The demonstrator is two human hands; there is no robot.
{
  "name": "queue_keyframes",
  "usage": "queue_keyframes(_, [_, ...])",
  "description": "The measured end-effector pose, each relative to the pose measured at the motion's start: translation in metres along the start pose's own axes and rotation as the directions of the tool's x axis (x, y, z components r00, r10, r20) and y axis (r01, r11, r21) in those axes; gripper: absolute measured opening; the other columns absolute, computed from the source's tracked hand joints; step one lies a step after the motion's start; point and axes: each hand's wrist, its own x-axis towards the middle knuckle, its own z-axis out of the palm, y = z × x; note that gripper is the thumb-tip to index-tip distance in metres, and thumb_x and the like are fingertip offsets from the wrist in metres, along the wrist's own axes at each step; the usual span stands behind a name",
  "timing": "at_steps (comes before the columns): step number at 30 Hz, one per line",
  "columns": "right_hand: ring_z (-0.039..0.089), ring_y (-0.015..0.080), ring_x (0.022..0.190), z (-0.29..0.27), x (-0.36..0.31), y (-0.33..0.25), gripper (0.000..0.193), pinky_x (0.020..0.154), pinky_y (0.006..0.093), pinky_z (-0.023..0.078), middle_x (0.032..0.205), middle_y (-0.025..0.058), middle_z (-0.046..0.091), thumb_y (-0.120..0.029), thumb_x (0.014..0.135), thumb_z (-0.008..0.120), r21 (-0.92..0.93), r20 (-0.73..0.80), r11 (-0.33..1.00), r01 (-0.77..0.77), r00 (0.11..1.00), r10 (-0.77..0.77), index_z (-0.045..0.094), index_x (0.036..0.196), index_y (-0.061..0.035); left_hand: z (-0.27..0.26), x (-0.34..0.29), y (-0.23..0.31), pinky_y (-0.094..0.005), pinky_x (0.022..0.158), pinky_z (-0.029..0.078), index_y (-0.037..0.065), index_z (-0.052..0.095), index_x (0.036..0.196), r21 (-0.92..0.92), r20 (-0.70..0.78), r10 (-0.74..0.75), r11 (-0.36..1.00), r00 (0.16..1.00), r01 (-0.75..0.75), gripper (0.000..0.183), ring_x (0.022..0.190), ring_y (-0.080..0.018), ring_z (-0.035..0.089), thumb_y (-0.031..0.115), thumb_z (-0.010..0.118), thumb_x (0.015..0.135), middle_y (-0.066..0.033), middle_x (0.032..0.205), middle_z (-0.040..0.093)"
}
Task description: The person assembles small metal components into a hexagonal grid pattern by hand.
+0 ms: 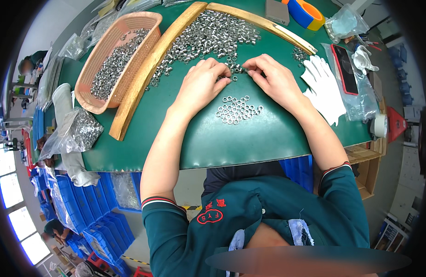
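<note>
My left hand (199, 85) rests at the near edge of a heap of small metal rings (217, 32), its fingers curled and closed. Rings show between its thumb and forefinger, and one loose ring (234, 78) lies just beside the fingertips. Across from it, my right hand (277, 83) is bent inward with thumb and forefinger pinched against rings at the same edge; exactly what lies between those tips is partly hidden. Between my forearms, a flat cluster of rings (238, 111) is spread in one layer on the green table (203, 147), most with their holes up.
Wooden strips (141, 85) (268, 25) border the heap. A pink basket (86, 87) of metal parts stands left, near a bag of small parts (86, 129). To the right lie white gloves (321, 83), a red-edged phone (344, 69) and a tape dispenser (305, 14). Blue bins (79, 203) stand below.
</note>
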Motion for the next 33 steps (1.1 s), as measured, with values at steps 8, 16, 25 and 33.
queue_keyframes(8, [0.064,0.0232,0.096,0.002,-0.001,-0.004,0.014,0.08,0.0361,0.052,0.097,0.0052,0.064,-0.022,0.089,0.062,-0.056,0.105,0.998,0.016,0.994,-0.01,0.066,0.099,-0.0132,-0.004,-0.002,-0.006,-0.0387,0.091,0.045,0.011,0.068,0.098,-0.004,-0.057,0.033,0.999,0.998,-0.034,0.015,0.102,-0.0253,0.057,0.017,0.066,0.084,-0.0057,0.097,0.062])
queue_keyframes(16, [0.061,0.0241,0.091,0.01,0.0,-0.01,0.017,0.079,0.0381,0.051,0.091,0.0039,0.058,-0.026,0.087,0.066,-0.091,0.084,0.989,0.118,0.99,-0.111,0.064,0.099,-0.0147,-0.007,-0.001,-0.005,-0.0377,0.087,0.045,0.009,0.066,0.096,0.036,-0.01,0.037,0.999,0.999,-0.037,0.014,0.097,-0.0256,0.057,0.016,0.066,0.085,-0.007,0.094,0.061])
queue_keyframes(25, [0.062,0.0215,0.095,0.009,0.001,-0.011,0.019,0.079,0.0369,0.051,0.097,0.0031,0.061,-0.027,0.087,0.066,-0.013,0.076,1.0,0.022,0.997,-0.021,0.066,0.101,-0.0132,0.0,0.0,-0.009,-0.0354,0.08,0.048,0.009,0.066,0.091,0.087,-0.113,0.049,0.995,0.992,-0.039,0.009,0.088,-0.0235,0.061,0.015,0.067,0.085,-0.0062,0.092,0.062])
queue_keyframes(33, [0.063,0.0173,0.076,0.01,0.002,-0.012,0.016,0.067,0.0323,0.051,0.087,0.0011,0.062,-0.024,0.088,0.067,0.171,-0.045,0.984,-0.059,0.997,0.068,0.068,0.099,-0.0129,0.002,0.005,0.01,-0.0225,0.073,0.048,0.004,0.065,0.098,-0.594,-0.084,-0.131,0.802,0.988,0.056,0.011,0.084,-0.0071,0.058,0.011,0.067,0.09,-0.0002,0.096,0.061])
